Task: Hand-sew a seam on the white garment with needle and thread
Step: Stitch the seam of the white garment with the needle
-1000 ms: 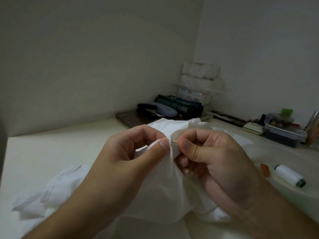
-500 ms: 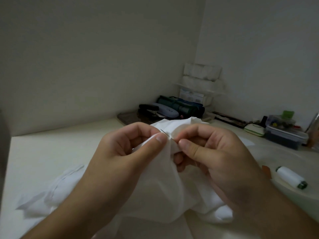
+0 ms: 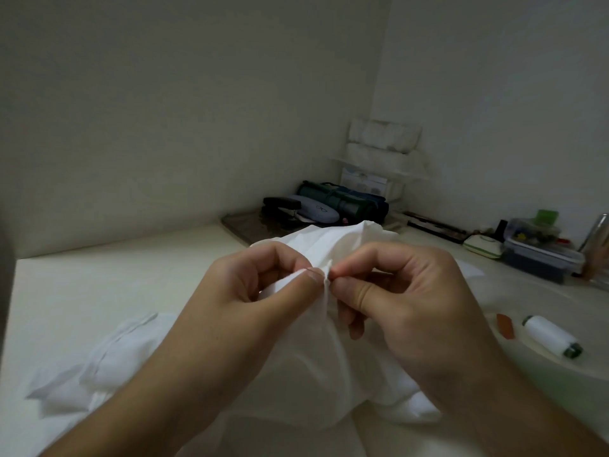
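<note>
Head view, centre of the frame: pinching a raised fold of the white garment with the left hand, thumb and forefinger closing on the cloth just left of the fold's edge. Meeting it from the right with the right hand, thumb and forefinger nipping together at the same edge, probably gripping the needle, though too small and dim to make out; thread likewise not showing. Draping the rest of the garment down toward the lower frame and out to the lower left across the table.

Judging by the grip, working mid-stitch, somewhere within the seam. No finished stitches readable on the fold, so no telling how much is sewn or remaining.

Lying idle at the right edge: a white thread spool, with a small orange-brown piece just beside it.
</note>
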`<state>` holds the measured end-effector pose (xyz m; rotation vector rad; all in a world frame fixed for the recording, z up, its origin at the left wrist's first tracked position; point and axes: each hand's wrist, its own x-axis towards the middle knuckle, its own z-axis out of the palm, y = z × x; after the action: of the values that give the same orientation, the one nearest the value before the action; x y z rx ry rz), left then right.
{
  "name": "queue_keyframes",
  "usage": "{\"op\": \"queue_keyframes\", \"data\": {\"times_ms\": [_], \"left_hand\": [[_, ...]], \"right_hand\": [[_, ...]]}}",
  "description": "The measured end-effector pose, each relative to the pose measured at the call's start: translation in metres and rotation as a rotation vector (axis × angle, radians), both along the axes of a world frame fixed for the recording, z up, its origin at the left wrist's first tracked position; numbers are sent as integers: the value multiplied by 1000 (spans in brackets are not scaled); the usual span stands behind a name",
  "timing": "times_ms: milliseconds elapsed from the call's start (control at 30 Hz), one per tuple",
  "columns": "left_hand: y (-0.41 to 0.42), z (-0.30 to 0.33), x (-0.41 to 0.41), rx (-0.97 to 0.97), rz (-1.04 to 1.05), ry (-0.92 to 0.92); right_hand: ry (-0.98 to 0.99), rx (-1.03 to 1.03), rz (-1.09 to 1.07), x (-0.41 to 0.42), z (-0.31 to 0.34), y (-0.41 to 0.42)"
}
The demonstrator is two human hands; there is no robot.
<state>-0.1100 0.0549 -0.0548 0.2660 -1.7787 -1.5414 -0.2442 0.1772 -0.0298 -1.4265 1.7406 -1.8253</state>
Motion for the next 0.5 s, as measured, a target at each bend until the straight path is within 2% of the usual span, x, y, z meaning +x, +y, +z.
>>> {"op": "queue_keyframes", "data": {"times_ms": [133, 233, 333, 500], "left_hand": [[2, 2, -2, 128, -109, 12], [2, 2, -1, 177, -227, 16], [-1, 0, 0, 232, -239, 6], [-3, -2, -3, 223, -168, -2]], "right_hand": [[20, -21, -44, 1, -2, -2], [-77, -36, -24, 0, -1, -4], [-141, 5, -39, -2, -1, -5], [8, 80, 5, -7, 6, 3]]}}
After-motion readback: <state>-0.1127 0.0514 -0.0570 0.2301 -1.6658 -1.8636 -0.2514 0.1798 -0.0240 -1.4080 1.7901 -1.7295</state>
